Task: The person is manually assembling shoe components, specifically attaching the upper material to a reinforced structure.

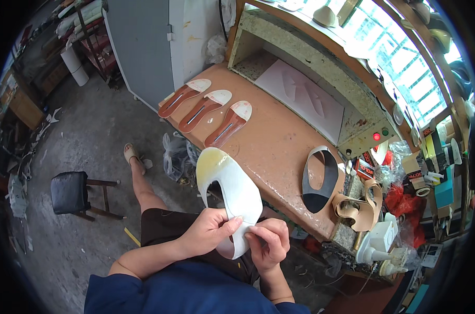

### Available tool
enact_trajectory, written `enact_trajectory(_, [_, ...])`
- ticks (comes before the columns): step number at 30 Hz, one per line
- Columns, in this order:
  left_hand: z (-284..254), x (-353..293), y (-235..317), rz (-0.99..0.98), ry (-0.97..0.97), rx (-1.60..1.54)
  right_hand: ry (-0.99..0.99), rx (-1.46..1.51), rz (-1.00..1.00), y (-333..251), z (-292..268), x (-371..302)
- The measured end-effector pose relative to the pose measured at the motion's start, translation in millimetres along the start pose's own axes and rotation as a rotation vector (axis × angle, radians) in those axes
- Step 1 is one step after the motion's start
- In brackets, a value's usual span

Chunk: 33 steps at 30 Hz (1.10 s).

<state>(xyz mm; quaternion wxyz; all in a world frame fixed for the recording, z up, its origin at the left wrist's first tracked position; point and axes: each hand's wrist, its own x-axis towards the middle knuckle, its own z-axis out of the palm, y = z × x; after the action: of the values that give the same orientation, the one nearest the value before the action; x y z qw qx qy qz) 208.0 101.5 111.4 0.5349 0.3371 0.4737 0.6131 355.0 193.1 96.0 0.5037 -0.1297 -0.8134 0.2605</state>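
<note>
A white shoe upper (245, 191) with a yellowish, glossy toe end is held up over my lap, beside the table's front edge. My left hand (208, 233) is closed on its side, thumb pressed on top near the narrow heel part. With fingertips pinched together, my right hand (269, 243) grips the upper's edge at the heel end. To the right on the brown table lies a dark grey and black shoe upper (330, 178). Three brown insole boards (195, 118) with pale ends and dark slots lie in a row at the table's left.
An open box-like heater (352, 123) with a lit red lamp stands behind the brown table (263, 152). Tan upper pieces (360, 209) and a white plastic bottle (381, 238) crowd the right corner. Left on the floor are a black stool (70, 192) and plastic bags (174, 154).
</note>
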Motion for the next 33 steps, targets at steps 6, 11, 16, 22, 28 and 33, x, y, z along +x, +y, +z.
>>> enact_trajectory(6, [-3, -2, -2, -0.010, -0.003, 0.044, -0.052, 0.043, 0.034, -1, -5, -1])
enact_trajectory(11, [-5, -2, 0, 0.014, -0.093, -0.033, 0.420, 0.603, 0.607, 7, -4, -1])
enact_trajectory(16, [-5, 4, -2, 0.144, -0.126, 0.234, 0.077, 0.883, 0.720, 2, -4, -4])
enact_trajectory(22, [9, 3, -13, 0.055, -0.058, 0.055, -0.031, 0.450, 0.448, -7, 7, -7])
enact_trajectory(28, [23, 4, -16, -0.159, -0.024, -0.437, -0.031, 0.690, 0.467, -7, -3, -8])
enact_trajectory(33, [10, 13, -13, -0.176, -0.023, -0.571, 0.141, 1.092, 0.566, -5, -2, -5])
